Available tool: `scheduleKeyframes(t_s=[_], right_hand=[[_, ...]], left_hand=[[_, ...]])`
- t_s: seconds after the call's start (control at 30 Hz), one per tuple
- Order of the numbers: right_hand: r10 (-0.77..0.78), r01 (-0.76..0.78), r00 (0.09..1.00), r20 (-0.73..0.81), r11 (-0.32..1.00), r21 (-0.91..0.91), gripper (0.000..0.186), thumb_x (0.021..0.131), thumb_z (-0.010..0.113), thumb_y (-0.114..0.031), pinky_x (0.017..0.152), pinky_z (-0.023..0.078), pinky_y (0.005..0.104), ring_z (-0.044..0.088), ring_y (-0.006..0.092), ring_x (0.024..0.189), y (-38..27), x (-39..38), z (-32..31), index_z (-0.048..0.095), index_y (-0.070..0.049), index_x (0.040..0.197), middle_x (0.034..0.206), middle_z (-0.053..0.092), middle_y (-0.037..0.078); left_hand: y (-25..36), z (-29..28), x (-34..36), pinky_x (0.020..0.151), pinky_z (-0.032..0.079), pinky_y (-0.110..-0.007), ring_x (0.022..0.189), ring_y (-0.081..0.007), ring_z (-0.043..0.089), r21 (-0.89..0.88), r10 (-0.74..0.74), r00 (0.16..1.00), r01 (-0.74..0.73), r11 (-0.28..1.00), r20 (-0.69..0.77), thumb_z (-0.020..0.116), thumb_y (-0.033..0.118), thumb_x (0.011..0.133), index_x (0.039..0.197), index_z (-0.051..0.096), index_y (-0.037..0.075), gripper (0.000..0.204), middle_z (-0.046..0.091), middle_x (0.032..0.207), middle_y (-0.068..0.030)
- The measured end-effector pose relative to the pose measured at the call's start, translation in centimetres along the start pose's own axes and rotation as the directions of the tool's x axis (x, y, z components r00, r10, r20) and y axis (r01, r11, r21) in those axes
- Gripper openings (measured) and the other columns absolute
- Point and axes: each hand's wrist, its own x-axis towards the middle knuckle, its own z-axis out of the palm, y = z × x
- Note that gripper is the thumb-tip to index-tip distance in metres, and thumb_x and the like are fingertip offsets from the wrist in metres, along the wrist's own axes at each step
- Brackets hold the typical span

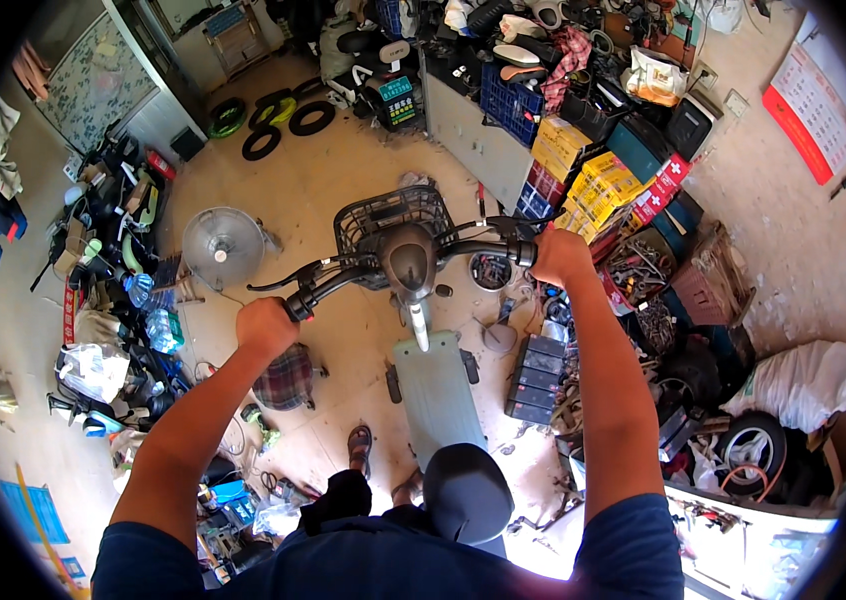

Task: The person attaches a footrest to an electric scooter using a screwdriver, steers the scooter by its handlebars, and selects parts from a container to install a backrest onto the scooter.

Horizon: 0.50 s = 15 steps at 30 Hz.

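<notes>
Gripping with both hands, well apart: we have the left hand point(268, 328) wrapped round the left handlebar grip point(300, 302), and the right hand point(561, 257) wrapped round the right handlebar grip point(523, 253), most of that one covered. Undersides of both fists we can't see.

Between the two arms is the scooter point(431, 375), on the floor in the middle of the room, pointing away from us. We note a dark grey, rounded, slightly glossy head cowl point(409, 262), black bars and levers, and a black wire front basket point(391, 212) beyond. Below the cowl, a pale shiny steering column point(420, 327) meets a long, flat, grey-green footboard point(436, 400), with black pegs jutting from either side. Black rounded saddle point(468, 492) nearest us; a sandalled foot point(360, 448) on the floor, left of the footboard.

Further out, left: plaid-topped stool point(285, 378), round floor fan point(223, 248). Right: row of dark battery-like blocks point(537, 380), yellow boxes point(601, 190) stacked higher up. Beyond, tyres point(261, 142) lie on the floor at upper left; a red-and-white calendar point(813, 110) hangs upper right.
</notes>
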Motion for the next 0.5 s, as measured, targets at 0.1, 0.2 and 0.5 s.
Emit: scheduleKeyframes(t_s=[0.1, 0.2, 0.5], right_hand=[[-0.014, 0.014, 1.000, -0.010, 1.000, -0.004, 0.030, 0.072, 0.065, -0.022, 0.081, 0.061, 0.0467, 0.075, 0.0342, 0.091, -0.2, -0.2, -0.1, 0.079, -0.010, 0.095, 0.095, 0.076, 0.016], [-0.029, 0.029, 0.999, -0.033, 1.000, 0.007, 0.029, 0.071, 0.066, -0.022, 0.082, 0.060, 0.0453, 0.075, 0.0342, 0.090, -0.1, -0.3, -0.4, 0.079, -0.011, 0.094, 0.093, 0.076, 0.016], [0.032, -0.027, 0.994, -0.103, 0.998, 0.053, 0.027, 0.070, 0.071, -0.021, 0.078, 0.058, 0.0453, 0.073, 0.0361, 0.087, -0.2, -1.2, -1.3, 0.078, -0.012, 0.094, 0.086, 0.075, 0.015]], left_hand=[[0.0, -0.1, -0.2, 0.080, 0.059, -0.046, 0.086, -0.0375, 0.073, -0.001, 0.000, 1.000, 0.000, 1.000, 0.004, 0.071, 0.033, 0.078, 0.089, 0.078, 0.009, 0.026, 0.075, 0.088, -0.0173], [-0.1, -0.1, -0.1, 0.079, 0.059, -0.046, 0.086, -0.0376, 0.073, 0.001, 0.015, 1.000, -0.015, 1.000, -0.009, 0.071, 0.033, 0.079, 0.089, 0.078, 0.009, 0.026, 0.075, 0.088, -0.0172], [0.2, -0.1, 0.7, 0.077, 0.058, -0.046, 0.084, -0.0370, 0.072, -0.060, 0.056, 0.998, -0.054, 0.997, 0.022, 0.071, 0.031, 0.078, 0.086, 0.075, 0.009, 0.024, 0.074, 0.085, -0.0155]])
